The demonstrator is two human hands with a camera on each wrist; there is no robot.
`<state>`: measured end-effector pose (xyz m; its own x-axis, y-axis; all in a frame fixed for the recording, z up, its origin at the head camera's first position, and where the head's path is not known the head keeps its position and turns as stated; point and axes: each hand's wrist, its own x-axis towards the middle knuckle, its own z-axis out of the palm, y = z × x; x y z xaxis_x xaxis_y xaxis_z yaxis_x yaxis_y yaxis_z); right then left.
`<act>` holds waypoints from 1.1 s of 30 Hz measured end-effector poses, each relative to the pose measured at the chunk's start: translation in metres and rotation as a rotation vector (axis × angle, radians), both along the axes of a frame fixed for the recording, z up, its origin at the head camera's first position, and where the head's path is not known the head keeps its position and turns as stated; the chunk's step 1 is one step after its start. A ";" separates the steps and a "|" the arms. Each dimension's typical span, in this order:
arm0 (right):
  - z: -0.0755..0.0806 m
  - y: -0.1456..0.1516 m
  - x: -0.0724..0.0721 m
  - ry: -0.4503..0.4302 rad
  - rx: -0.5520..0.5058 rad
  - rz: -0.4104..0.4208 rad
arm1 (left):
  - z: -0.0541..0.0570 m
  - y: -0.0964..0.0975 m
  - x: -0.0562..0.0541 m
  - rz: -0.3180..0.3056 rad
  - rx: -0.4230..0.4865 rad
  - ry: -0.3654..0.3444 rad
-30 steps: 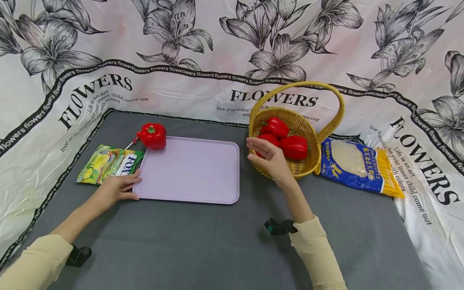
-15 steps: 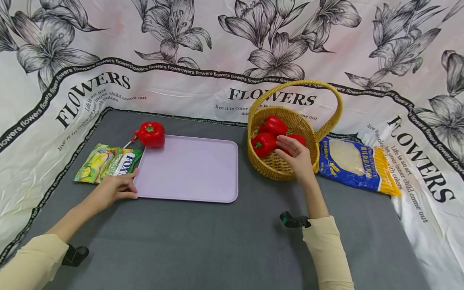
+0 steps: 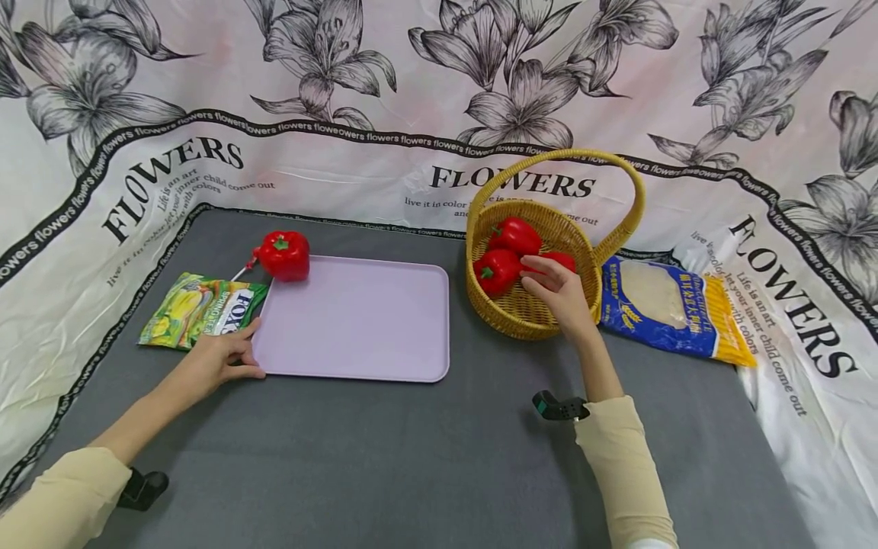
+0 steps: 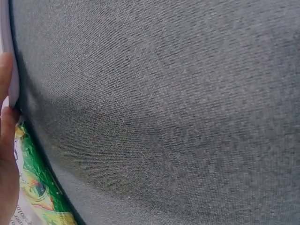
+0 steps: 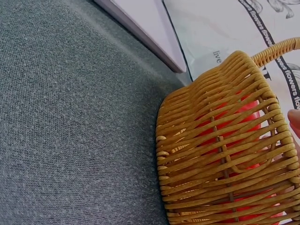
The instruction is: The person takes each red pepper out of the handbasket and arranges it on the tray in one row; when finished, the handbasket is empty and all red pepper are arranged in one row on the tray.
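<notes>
My left hand (image 3: pixel 218 361) holds the near left corner of a pale lilac tray (image 3: pixel 357 320); the left wrist view shows its fingers (image 4: pixel 4 77) against the tray's rim (image 4: pixel 13 89). Reaching into a yellow wicker basket (image 3: pixel 504 324), my right hand (image 3: pixel 559 293) grips a red bell pepper (image 3: pixel 564 261) and partly hides it. Two more bell peppers, a front one (image 3: pixel 497 272) and a rear one (image 3: pixel 516 236), lie left of that hand. Through the weave (image 5: pixel 206 154) in the right wrist view, red shows, but the grip is mostly cut off there.
Another red bell pepper (image 3: pixel 283 255) sits at the tray's far left corner. Left of the tray lies a green and yellow packet (image 3: pixel 199 309), with a thin white stick (image 3: pixel 241 271) behind it. A blue and yellow bag (image 3: pixel 675 311) lies right of the basket, whose tall handle (image 3: pixel 634 206) arches above.
My right hand has moved right across the basket, from the left peppers to the right one, and its fingers have drawn in slightly. My left hand stays at the tray's corner.
</notes>
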<state>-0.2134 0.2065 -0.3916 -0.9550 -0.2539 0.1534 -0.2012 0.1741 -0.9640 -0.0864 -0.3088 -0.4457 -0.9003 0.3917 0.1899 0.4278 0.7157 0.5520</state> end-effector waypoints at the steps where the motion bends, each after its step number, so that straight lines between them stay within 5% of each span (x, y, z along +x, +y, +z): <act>1: -0.002 0.001 -0.001 -0.007 -0.001 0.001 | 0.000 0.000 0.001 0.000 0.004 0.004; 20: -0.009 0.005 -0.004 -0.014 -0.035 0.010 | 0.000 0.001 0.018 0.011 0.050 -0.060; 26: -0.009 0.008 -0.017 0.027 0.093 0.076 | -0.003 -0.005 0.017 -0.024 0.045 -0.042; 33: -0.012 0.010 -0.039 0.033 0.209 0.179 | 0.002 -0.013 0.011 -0.076 0.009 -0.104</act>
<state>-0.2519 0.2162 -0.4036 -0.8876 -0.4473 0.1102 -0.2772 0.3277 -0.9032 -0.0757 -0.3213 -0.4437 -0.8829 0.4586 0.1011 0.4211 0.6780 0.6025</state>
